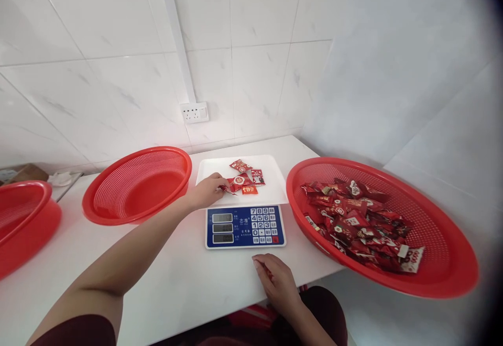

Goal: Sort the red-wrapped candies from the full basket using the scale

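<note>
My left hand [210, 191] reaches over the white tray [204, 168] of a weighing scale, its fingers closed on the edge of a red snack packet [239, 181]. Around that packet lie another red packet [240, 165], a red packet with a dark picture [258, 177] and a small orange packet [249, 190]. The scale's blue panel [244, 228] faces me with number keys and three displays. My right hand [277, 280] rests near the table's front edge, below the scale. Its fingers are curled, with a bit of red showing among them; what it is stays hidden.
A large red basket [444, 262] on the right holds many red packets [353, 215] and overhangs the table edge. Left of the scale stands an empty red basket [137, 178], with another red basket [35, 230] farther left. A wall socket [194, 112] is behind.
</note>
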### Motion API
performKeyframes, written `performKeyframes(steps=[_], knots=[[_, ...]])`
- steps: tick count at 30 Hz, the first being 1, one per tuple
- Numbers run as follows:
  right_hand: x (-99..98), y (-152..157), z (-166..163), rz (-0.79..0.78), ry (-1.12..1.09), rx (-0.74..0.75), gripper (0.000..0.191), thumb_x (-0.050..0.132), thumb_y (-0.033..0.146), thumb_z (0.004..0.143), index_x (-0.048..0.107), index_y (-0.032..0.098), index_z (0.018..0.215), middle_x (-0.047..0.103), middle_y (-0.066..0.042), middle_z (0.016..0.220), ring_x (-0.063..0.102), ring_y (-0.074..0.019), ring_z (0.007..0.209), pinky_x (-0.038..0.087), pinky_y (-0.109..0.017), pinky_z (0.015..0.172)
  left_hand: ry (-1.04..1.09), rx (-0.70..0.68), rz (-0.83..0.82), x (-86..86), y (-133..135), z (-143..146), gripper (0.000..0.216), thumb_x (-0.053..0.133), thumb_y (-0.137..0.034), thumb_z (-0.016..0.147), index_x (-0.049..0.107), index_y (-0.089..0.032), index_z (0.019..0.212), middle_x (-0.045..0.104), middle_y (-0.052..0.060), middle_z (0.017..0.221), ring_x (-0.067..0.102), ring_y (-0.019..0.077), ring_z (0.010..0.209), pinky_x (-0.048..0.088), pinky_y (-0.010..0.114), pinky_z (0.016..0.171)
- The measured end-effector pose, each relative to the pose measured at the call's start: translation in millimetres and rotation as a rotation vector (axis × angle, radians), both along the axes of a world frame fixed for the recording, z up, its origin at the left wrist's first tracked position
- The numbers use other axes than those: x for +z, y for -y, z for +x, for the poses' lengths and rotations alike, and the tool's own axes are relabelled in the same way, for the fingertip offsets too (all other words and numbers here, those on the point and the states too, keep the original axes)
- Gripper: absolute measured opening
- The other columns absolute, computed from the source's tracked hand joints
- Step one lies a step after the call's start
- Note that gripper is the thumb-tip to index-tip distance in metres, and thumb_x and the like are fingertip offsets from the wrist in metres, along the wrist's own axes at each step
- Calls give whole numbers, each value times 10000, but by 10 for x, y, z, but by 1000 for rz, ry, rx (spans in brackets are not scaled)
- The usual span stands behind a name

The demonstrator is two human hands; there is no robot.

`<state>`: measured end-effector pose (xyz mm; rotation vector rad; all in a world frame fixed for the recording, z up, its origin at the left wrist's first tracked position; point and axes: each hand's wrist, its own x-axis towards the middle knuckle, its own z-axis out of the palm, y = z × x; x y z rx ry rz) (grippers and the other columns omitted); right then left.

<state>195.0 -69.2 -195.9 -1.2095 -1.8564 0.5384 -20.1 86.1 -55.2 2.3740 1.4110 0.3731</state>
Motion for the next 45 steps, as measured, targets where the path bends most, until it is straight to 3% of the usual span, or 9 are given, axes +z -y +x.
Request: performKeyframes(steps=[5,11,14,18,25,32,38,41,45], knots=[[9,11,9,6,15,6,230,417,268,903,638,207,879,682,-52,782,640,-165,712,518,-272,642,-8,201,147,185,135,-297,259,426,-277,837,616,-208,998,609,49,1042,595,173,890,491,286,778],[14,11,5,13,17,12,236,416,273,906,640,206,877,684,-51,774,640,-162,708,516,-270,640,-390,567,320,344,232,-867,408,335,-342,887,548,-184,1197,587,131,1134,523,313,1063,483,413,772],[15,8,-1,10,14,14,241,410,273,907,640,204,882,685,-57,779,638,-167,713,515,-275,637,-392,469,288,254,193,-854,451,375,-411,879,530,-174,1229,553,132,1235,439,324,1189,413,462,929],[22,9,-10,5,9,14,243,414,279,905,642,201,872,685,-64,774,639,-172,707,517,-278,632,-222,190,201,95,63,-378,479,417,-436,872,479,-188,1277,505,91,1330,390,254,1266,342,407,1033],[0,30,-7,-3,-6,-18,252,411,293,906,644,200,879,677,-64,756,639,-173,698,518,-273,625,-120,-43,47,-103,-232,342,483,527,-294,804,460,-214,1276,558,99,1209,533,238,1104,428,354,930],[-5,11,0,24,-27,-1,226,427,273,898,641,204,867,681,-56,758,648,-165,703,519,-252,629,-36,211,285,155,-124,-68,317,356,-163,842,560,-240,1071,510,76,1086,591,176,845,485,314,760],[-98,-22,-6,60,-40,33,206,438,272,894,635,221,868,685,-53,768,650,-165,693,526,-250,618,-283,565,428,337,35,-770,367,391,-277,852,523,-174,1178,444,164,1301,417,340,1212,399,496,938],[-119,-25,-16,43,-32,30,218,429,282,897,637,222,868,686,-62,777,651,-176,698,529,-264,613,-280,422,407,193,-49,-670,399,396,-255,848,497,-183,1228,381,132,1411,261,327,1339,286,537,1047],[-75,-13,-25,44,-44,3,230,431,298,898,643,216,861,688,-64,767,654,-177,696,531,-263,612,-187,43,248,-21,-371,-129,585,356,-68,782,378,-224,1345,361,52,1455,189,234,1387,255,469,1101]])
